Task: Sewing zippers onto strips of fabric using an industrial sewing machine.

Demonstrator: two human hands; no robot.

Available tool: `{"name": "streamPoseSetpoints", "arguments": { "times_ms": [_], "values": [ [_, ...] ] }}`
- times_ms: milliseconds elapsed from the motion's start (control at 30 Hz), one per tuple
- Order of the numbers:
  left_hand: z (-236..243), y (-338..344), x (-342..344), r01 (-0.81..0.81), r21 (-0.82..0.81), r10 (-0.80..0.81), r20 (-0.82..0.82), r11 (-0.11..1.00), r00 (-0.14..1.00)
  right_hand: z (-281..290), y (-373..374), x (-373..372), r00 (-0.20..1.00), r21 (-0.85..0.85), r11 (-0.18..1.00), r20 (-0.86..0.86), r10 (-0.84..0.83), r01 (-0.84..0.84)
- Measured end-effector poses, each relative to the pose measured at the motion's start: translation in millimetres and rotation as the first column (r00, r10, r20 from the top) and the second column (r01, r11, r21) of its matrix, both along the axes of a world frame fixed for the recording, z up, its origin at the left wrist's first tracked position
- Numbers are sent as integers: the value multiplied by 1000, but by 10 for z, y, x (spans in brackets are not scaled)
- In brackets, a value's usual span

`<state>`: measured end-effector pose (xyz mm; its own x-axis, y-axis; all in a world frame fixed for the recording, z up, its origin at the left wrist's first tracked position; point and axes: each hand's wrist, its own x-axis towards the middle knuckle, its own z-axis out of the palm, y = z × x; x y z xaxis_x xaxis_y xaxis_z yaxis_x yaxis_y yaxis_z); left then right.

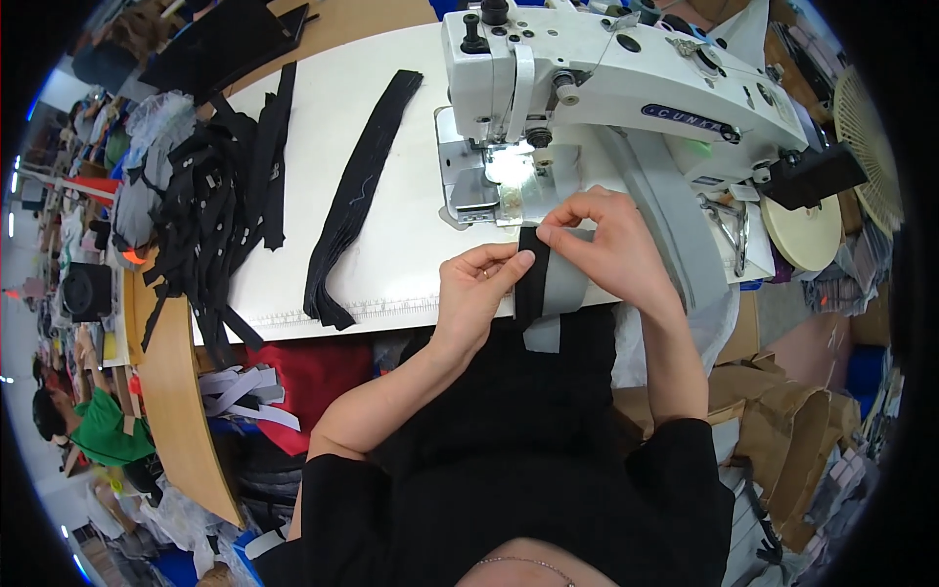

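Note:
Close to the table's front edge, my left hand (474, 293) pinches the left side of a black fabric strip (529, 284) between thumb and forefinger. My right hand (618, 247) pinches the strip's upper end, together with the edge of a grey fabric band (564, 284) lying against it. Both pieces hang down toward my lap. Just beyond my fingers is the lit needle area of a white sewing machine (626, 73). Its metal plate (471, 181) lies a short way ahead of my hands, apart from the fabric.
A flat bundle of black strips (362, 196) lies left on the white table (391, 264). Farther left, a tangled heap of black strips (201, 196) hangs over the edge. A long grey band (675, 225) runs down on the right, near metal scissors (734, 230) and a cream disc (802, 235).

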<state>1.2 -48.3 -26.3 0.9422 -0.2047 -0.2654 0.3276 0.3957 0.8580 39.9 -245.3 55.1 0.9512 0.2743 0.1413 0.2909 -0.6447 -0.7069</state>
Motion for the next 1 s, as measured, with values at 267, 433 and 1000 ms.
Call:
{"name": "streamPoseSetpoints", "arguments": {
  "times_ms": [267, 433, 1000],
  "values": [
    [-1, 26, 24, -91, 212, 58, 156, 973, 986, -594, 214, 541, 980, -240, 969, -170, -106, 63],
    [27, 122, 136, -184, 454, 15, 352, 872, 936, -616, 383, 678, 986, -346, 929, -52, -159, 131],
    [-120, 317, 1886, -260, 954, -654, 294, 151, 697, -1287, 409, 973, 902, 47, 948, 297, -315, 316]
  ]
}}
